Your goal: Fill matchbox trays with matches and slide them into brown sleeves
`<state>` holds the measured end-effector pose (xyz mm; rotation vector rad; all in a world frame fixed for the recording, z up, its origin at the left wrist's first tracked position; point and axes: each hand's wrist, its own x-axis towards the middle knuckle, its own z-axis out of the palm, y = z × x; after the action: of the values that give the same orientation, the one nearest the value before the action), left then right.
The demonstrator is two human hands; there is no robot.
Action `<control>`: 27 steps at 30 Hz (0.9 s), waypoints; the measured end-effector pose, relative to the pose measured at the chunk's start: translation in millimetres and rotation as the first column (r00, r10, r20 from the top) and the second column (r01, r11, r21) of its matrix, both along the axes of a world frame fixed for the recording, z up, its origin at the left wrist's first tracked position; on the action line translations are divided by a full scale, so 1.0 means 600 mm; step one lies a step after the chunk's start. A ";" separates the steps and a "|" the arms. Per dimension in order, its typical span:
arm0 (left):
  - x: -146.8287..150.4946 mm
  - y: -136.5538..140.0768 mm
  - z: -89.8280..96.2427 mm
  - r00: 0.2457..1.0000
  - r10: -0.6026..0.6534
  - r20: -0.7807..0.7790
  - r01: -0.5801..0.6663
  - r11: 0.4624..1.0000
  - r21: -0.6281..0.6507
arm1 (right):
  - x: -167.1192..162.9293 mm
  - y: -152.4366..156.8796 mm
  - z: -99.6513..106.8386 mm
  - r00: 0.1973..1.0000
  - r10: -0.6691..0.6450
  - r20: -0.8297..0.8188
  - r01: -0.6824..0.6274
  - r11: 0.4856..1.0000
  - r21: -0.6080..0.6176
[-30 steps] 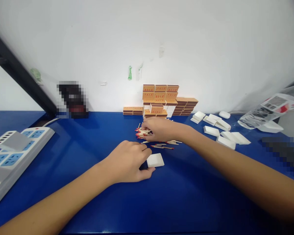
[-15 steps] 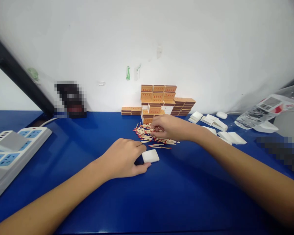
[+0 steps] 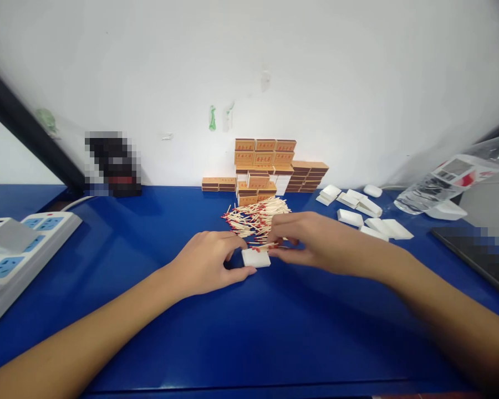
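Observation:
A small white matchbox tray [image 3: 255, 258] lies on the blue table, gripped at its left side between the thumb and fingers of my left hand [image 3: 212, 260]. Pinched in my right hand [image 3: 301, 241] are several red-tipped matches [image 3: 264, 247], held over the tray's far right part. Just behind both hands spreads a loose pile of matches [image 3: 253, 216], partly covered by my right hand. Orange matchboxes [image 3: 265, 159] stand stacked behind the pile, against the wall.
Several white matchbox trays [image 3: 350, 217] lie to the right, near a clear plastic bottle [image 3: 436, 185]. A dark flat object [image 3: 469, 257] sits at the right edge. A power strip [image 3: 37, 244] lies at the left on the blue table [image 3: 233, 343].
My right hand has moved from the match pile toward me and now holds matches over the white tray. My left hand stays on the tray. The view has shifted slightly.

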<state>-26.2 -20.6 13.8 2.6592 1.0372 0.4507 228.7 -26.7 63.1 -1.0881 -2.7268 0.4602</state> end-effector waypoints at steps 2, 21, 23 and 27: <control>0.002 -0.002 0.001 1.000 0.000 -0.007 0.000 1.000 -0.013 | -0.014 -0.010 -0.009 0.999 0.008 0.053 -0.009 0.999 0.030; 0.002 -0.003 -0.002 0.999 -0.038 -0.030 0.039 0.999 0.025 | 0.021 -0.020 -0.041 0.995 -0.082 -0.053 0.079 0.996 -0.049; 0.002 -0.004 -0.003 0.999 -0.040 -0.028 0.041 0.999 0.034 | 0.016 -0.020 -0.046 0.995 -0.074 -0.070 0.070 0.996 -0.064; 0.003 -0.004 -0.002 0.998 -0.049 -0.028 0.050 0.998 0.046 | 0.007 -0.020 -0.056 0.990 -0.061 -0.131 0.052 0.996 -0.071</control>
<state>-24.4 -22.9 12.7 2.7320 0.9779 0.4354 232.7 -38.7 29.4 -1.1056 -2.5757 0.5972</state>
